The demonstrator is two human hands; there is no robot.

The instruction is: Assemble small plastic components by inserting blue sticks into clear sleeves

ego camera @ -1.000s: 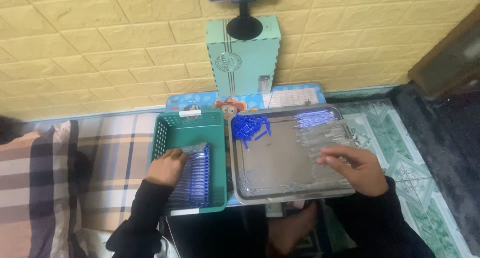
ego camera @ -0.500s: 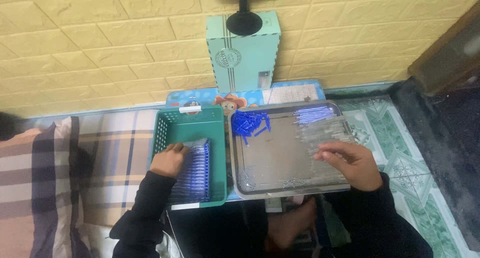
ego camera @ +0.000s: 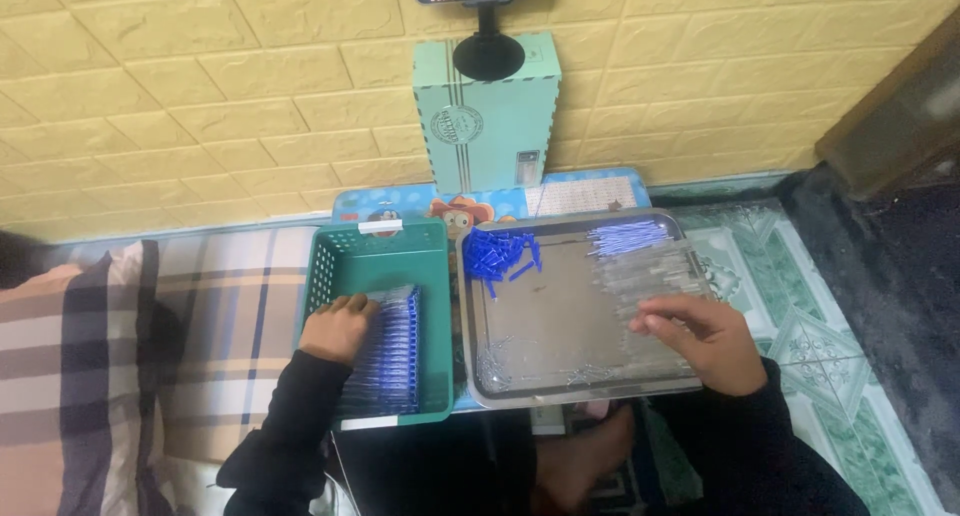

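My left hand rests inside a green plastic basket, its fingers curled on a row of blue-capped pens laid side by side. My right hand lies on the right part of a steel tray, fingers on a heap of clear pen tubes. A pile of loose blue caps sits at the tray's far left corner. Blue-tipped refills lie at its far right. Small metal springs lie along the near edge.
A mint-green box stands against the yellow brick wall, with a phone on a black mount above it. A checked cushion lies to the left. A patterned green mat is to the right, with my bare foot below the tray.
My left hand has stayed on the pens in the basket. My right hand has kept to the right side of the tray with only slight shifts. The camera view moved a little.
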